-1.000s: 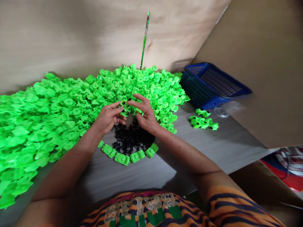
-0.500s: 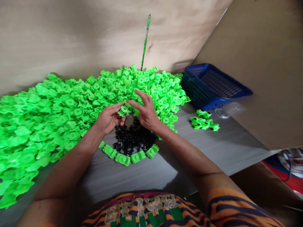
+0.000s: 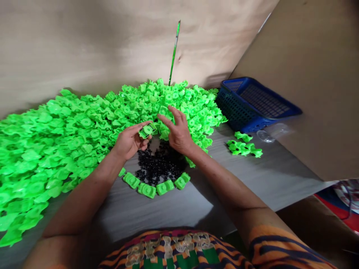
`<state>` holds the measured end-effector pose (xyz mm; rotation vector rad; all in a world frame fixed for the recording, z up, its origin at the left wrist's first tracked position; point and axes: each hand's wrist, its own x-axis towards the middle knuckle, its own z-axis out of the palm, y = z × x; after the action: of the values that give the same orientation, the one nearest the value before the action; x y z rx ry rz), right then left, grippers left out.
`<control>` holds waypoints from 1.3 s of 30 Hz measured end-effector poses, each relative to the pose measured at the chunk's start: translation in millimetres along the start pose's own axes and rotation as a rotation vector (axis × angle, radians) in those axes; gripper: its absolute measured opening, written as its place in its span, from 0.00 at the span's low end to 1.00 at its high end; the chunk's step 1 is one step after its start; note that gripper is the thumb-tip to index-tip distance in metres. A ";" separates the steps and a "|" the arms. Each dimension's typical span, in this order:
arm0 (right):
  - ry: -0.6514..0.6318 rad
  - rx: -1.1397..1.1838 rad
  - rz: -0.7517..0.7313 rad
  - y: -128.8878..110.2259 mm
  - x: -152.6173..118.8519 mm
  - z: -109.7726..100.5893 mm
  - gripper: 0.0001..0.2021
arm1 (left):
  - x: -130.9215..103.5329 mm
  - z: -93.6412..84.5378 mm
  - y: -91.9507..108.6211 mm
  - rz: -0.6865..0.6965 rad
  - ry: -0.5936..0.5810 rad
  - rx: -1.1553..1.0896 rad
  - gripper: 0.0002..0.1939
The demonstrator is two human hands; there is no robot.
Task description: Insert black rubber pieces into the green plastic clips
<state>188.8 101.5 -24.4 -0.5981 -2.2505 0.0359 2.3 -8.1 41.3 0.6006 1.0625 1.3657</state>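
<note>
So the left hand (image 3: 127,143), just left of centre in the frame, has its thumb and fingers pinched around a green piece (image 3: 147,130) with dark bits along its edges. Right hand (image 3: 180,133), a touch right of centre, is loose: fingers spread, just beside the piece but apart from it. Can't tell what its thumb is doing, it's tucked out of sight. Below both hands there's a black heap (image 3: 162,164), with a curved green row (image 3: 147,189) under it, lower centre. A huge green pile (image 3: 81,130) runs from lower left to upper centre. Over at right: a small green cluster (image 3: 244,148) and a blue basket (image 3: 238,110).
</note>
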 end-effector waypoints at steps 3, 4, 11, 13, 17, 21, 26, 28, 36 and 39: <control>0.046 0.043 0.007 1.7 2.1 -3.3 0.45 | -0.9 1.6 0.7 -0.001 0.000 0.011 0.23; 0.046 0.050 -0.004 -1.8 2.6 -4.8 0.45 | -0.9 1.8 0.7 0.001 -0.002 0.013 0.23; -0.092 0.001 -0.094 -39.8 -0.1 -8.8 0.41 | 3.4 -1.4 -4.6 0.084 -0.014 -0.013 0.22; -0.155 -0.039 -0.106 -40.9 -0.8 -7.6 0.41 | 4.5 -3.0 -6.0 0.110 -0.031 -0.019 0.22; -0.128 -0.108 -0.001 -21.2 0.7 -4.7 0.42 | 4.6 -4.8 -5.9 0.097 -0.070 0.002 0.23; 0.082 -0.036 0.098 0.2 1.5 -3.6 0.42 | 4.9 -5.7 -6.1 0.109 -0.044 0.041 0.23; 0.135 0.190 0.123 -0.3 -1.3 -3.5 0.35 | 7.3 -6.9 -10.1 0.225 0.036 0.113 0.24; 0.115 0.238 0.134 -6.2 -1.6 -4.3 0.32 | 7.5 -6.9 -10.3 0.264 0.045 0.132 0.26; 0.013 0.257 -0.087 -40.4 -1.4 -7.0 0.27 | 4.7 -3.6 -5.3 0.353 0.069 0.123 0.28; -0.019 0.263 -0.106 -45.9 -3.1 -4.6 0.25 | 3.9 -2.7 -5.3 0.364 0.067 0.097 0.29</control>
<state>175.1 58.6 -13.7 -0.3385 -2.2442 0.2809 2.1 -5.8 34.5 0.8561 1.1149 1.6644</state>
